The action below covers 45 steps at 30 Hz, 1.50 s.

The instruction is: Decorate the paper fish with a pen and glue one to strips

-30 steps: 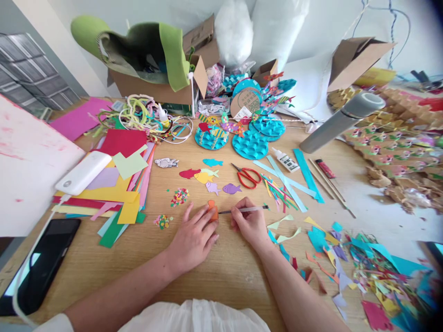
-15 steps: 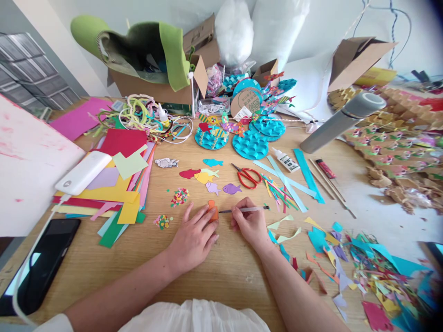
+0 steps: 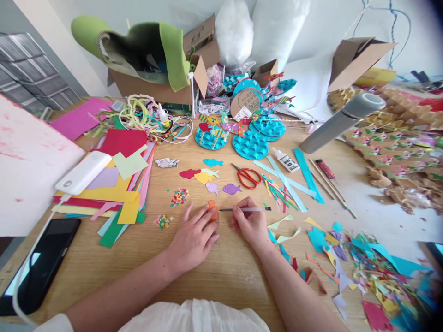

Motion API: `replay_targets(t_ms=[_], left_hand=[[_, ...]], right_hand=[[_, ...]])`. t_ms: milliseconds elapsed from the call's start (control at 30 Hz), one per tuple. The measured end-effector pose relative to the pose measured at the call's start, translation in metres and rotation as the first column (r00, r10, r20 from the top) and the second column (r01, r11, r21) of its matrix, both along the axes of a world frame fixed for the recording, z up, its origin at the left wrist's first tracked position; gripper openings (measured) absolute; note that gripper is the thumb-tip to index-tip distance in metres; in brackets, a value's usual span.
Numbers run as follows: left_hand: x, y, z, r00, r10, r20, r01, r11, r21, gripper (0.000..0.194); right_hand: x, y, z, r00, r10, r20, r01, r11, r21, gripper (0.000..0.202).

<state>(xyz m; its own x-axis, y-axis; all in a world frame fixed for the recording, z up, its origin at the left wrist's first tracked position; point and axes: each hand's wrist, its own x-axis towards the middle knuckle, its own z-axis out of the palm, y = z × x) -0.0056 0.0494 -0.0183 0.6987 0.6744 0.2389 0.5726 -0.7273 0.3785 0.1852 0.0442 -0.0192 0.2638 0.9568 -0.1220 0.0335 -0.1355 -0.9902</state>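
An orange paper fish lies on the wooden table, partly covered by the fingers of my left hand. That hand rests flat with its fingers stretched out, holding the paper down. Pinched in my right hand is a slim pen with a translucent barrel, its dark tip pointing left and just short of the orange fish. Beyond my hands lie a purple paper fish, a lilac one, a yellow one, a red one and a blue one.
Red-handled scissors and a white glue bottle lie past my right hand. Paper scraps spread at right; coloured sheets, a power bank and a phone are at left. A grey flask lies at far right.
The pen has shifted slightly to the right, its tip a little farther from the orange fish. My left hand stays in place.
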Motion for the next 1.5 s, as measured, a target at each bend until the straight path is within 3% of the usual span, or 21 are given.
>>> replay_targets(t_ms=[133,267,367,467,567,700,800,933,1033,1133,1200,1333,1500], left_hand=[[0.000,-0.001,0.001,1.000,0.000,-0.026,0.000,1.000,-0.006,0.027],[0.000,-0.001,0.005,0.999,0.014,-0.045,-0.013,1.000,0.007,0.027],[-0.001,0.000,0.008,0.999,0.030,-0.037,-0.030,1.000,0.002,0.026],[0.000,0.000,0.009,0.999,0.000,-0.050,0.000,1.000,-0.011,0.029],[0.000,0.000,0.010,0.997,-0.030,-0.068,0.029,0.999,-0.018,0.030],[0.001,-0.001,0.010,0.997,0.002,-0.074,0.000,1.000,0.025,0.030],[0.000,-0.001,0.011,0.997,0.020,-0.072,-0.016,0.998,0.055,0.031],[0.000,-0.001,0.012,0.997,0.025,-0.079,-0.020,0.998,0.062,0.030],[0.000,-0.001,0.013,0.996,0.027,-0.082,-0.023,0.999,0.049,0.029],[0.000,-0.001,0.013,0.997,0.010,-0.082,-0.008,0.999,0.032,0.028],[0.000,-0.001,0.013,0.997,-0.004,-0.078,0.006,1.000,0.024,0.027],[0.000,-0.001,0.009,0.998,-0.009,-0.059,0.012,0.999,0.051,0.026],[0.000,-0.002,0.007,0.999,0.011,-0.035,-0.007,0.994,0.112,0.026]], right_hand=[[0.000,0.000,-0.001,0.999,-0.037,-0.006,0.037,0.993,0.108,0.028],[0.002,-0.002,-0.002,0.994,-0.062,0.088,0.040,0.971,0.234,0.020],[0.003,-0.004,-0.001,0.966,-0.010,0.259,-0.067,0.955,0.288,0.014],[0.003,-0.003,0.000,0.873,0.091,0.480,-0.268,0.911,0.314,0.021],[0.001,-0.001,0.000,0.756,0.104,0.646,-0.395,0.860,0.323,0.026],[0.000,-0.001,0.001,0.632,0.017,0.775,-0.374,0.882,0.286,0.021],[0.000,-0.003,0.002,0.598,-0.047,0.800,-0.318,0.902,0.291,0.021],[0.001,-0.006,0.002,0.624,-0.087,0.777,-0.296,0.894,0.337,0.021],[0.002,-0.008,0.004,0.743,-0.078,0.665,-0.251,0.888,0.385,0.023],[0.002,-0.009,0.007,0.881,-0.062,0.469,-0.135,0.917,0.374,0.028],[0.003,-0.008,0.007,0.925,-0.061,0.376,-0.077,0.936,0.343,0.030],[0.003,-0.008,0.003,0.916,0.000,0.401,-0.116,0.958,0.263,0.030],[0.003,-0.011,-0.002,0.787,0.089,0.610,-0.238,0.957,0.168,0.028]])
